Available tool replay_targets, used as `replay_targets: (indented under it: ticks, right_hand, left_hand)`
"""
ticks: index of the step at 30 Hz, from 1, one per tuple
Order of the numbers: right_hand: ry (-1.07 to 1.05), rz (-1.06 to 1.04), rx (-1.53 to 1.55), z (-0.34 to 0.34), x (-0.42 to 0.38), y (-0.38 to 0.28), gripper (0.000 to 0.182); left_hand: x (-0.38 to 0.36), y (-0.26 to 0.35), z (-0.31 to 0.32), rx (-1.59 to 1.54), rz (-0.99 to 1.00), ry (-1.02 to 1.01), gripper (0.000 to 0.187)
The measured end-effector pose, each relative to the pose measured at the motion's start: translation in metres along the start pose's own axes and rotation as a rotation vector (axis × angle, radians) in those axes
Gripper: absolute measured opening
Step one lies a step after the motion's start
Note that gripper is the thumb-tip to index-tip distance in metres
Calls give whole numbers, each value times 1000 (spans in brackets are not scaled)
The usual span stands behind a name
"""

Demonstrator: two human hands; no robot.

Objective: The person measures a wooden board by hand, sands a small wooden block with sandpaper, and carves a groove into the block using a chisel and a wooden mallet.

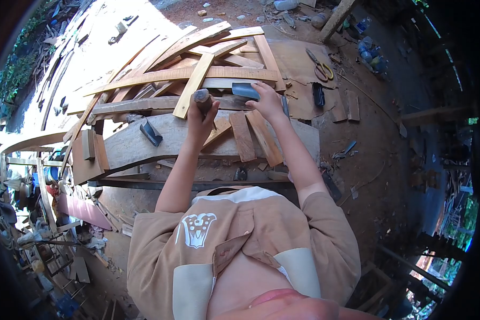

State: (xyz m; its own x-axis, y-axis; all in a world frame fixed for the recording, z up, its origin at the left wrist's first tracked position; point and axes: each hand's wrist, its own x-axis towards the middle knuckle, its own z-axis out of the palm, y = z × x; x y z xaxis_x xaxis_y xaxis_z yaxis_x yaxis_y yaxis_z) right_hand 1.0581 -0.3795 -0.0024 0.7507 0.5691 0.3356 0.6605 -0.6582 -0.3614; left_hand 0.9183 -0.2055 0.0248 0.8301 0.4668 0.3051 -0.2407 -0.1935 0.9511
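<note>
Gripping a wooden handle [201, 97], the left hand [200, 120] is closed round it above the grey plank [144, 144]. The right hand [268, 102] pinches a dark metal blade [245, 90] at its eleven o'clock. Short slats [242, 136] lie at six o'clock; scissors [320, 66] at two o'clock.

Left hand [201, 114] grips a wooden handle [202, 97]; right hand [266, 101] presses a grey blade [245, 90] beside stacked timber strips [197, 74].
</note>
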Motion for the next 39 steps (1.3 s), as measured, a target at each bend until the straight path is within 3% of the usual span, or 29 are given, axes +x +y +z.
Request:
replay_targets:
  ticks: [2, 4, 10, 12, 20, 22, 24, 25, 27, 29, 31, 32, 34, 37, 38, 39]
  right_hand:
    - [-150, 154, 280, 1, -17, -4, 52]
    - [-188, 175, 331, 2, -44, -2, 53]
    - [-272, 384, 236, -10, -138, -7, 70]
    - [-450, 410, -81, -23, -154, -20, 78]
    - [-369, 417, -136, -7, -172, -14, 69]
    - [-361, 420, -141, -17, -157, -13, 64]
    - [-373, 510, 167, -29, -137, -4, 57]
    - [-330, 492, 194, -41, -121, -6, 52]
    - [-95, 333, 580, -44, -92, 13, 57]
    - [-98, 408, 1043, -99, -47, -9, 66]
    - [35, 154, 1385, -136, -21, -30, 74]
    - [138, 65, 1417, -146, -13, -39, 79]
    - [238, -124, 1311, -175, -2, -66, 80]
    - [338, -188, 1116, -171, -6, -99, 84]
    - [262, -176, 996, -159, -10, -100, 84]
    - [33, -292, 603, -157, -12, -93, 82]
  left_hand:
    - [1, -3, -2, -3, -15, 0, 23]
    - [0, -3, -3, -22, 3, 9, 23]
    - [2, 3, -5, -95, -10, 18, 22]
    - [2, 5, -3, -110, -26, 30, 22]
    - [0, 2, 1, 34, 103, 21, 17]
    - [0, 0, -1, 24, -1, -6, 26]
    - [-1, 3, -1, 47, -3, 2, 27]
    - [-1, 6, 0, 77, 17, -1, 27]
    - [3, 4, 0, 144, 85, -22, 29]
    - [5, 6, 3, 138, 106, -17, 30]
    - [6, 10, 1, 178, 113, -66, 33]
    - [7, 13, 0, 178, 114, -55, 33]
    - [5, 17, 0, 166, 117, -81, 32]
    - [2, 22, 0, 169, 79, -106, 33]
    - [2, 25, 0, 151, 79, -113, 33]
    - [2, 30, 0, 165, 54, -131, 35]
